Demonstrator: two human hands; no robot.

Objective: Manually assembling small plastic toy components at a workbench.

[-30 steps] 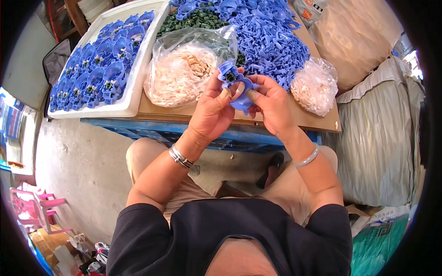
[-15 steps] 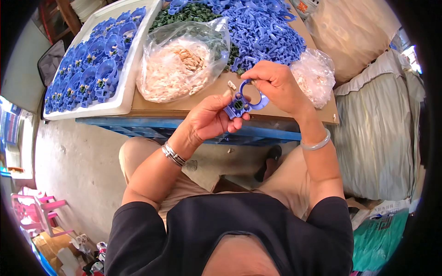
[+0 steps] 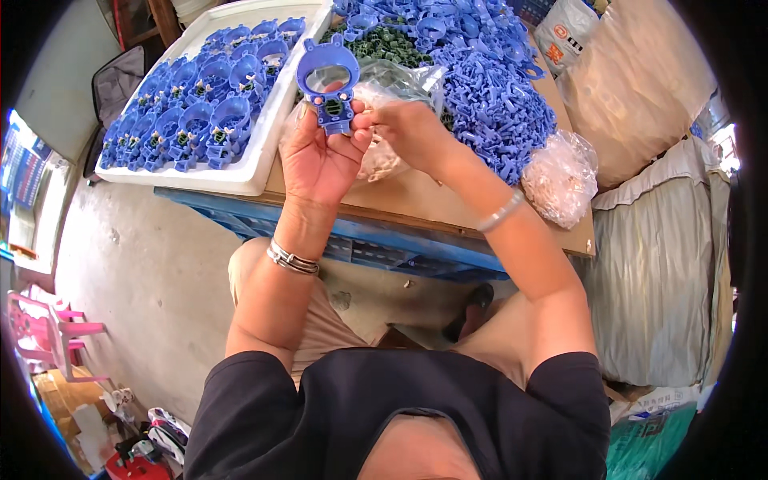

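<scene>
My left hand [image 3: 320,160] grips a blue plastic toy part [image 3: 326,54], shaped like a small figure with a large open ring for a head, held upright. A dark green piece sits in its lower body, with two small pale bits beside it. Close to the part's right side, my right hand [image 3: 412,136] is closed, fingers curled together. Whatever they pinch is hidden. Below and behind both hands lies a clear plastic bag [image 3: 428,80] of small cream-coloured pieces [image 3: 380,162], largely covered by the hands.
A white foam tray [image 3: 260,164] with rows of blue assemblies [image 3: 196,124] stands at left. Behind are dark green parts [image 3: 388,44] and a heap of blue parts [image 3: 496,96]. Another bag of pale pieces [image 3: 560,172] lies right. Large sacks [image 3: 640,88] stand beside the table [image 3: 472,204].
My left hand has raised the blue toy part and turned it upright, up and to the left. My right hand has let go of its ring and moved left, beside its lower body.
</scene>
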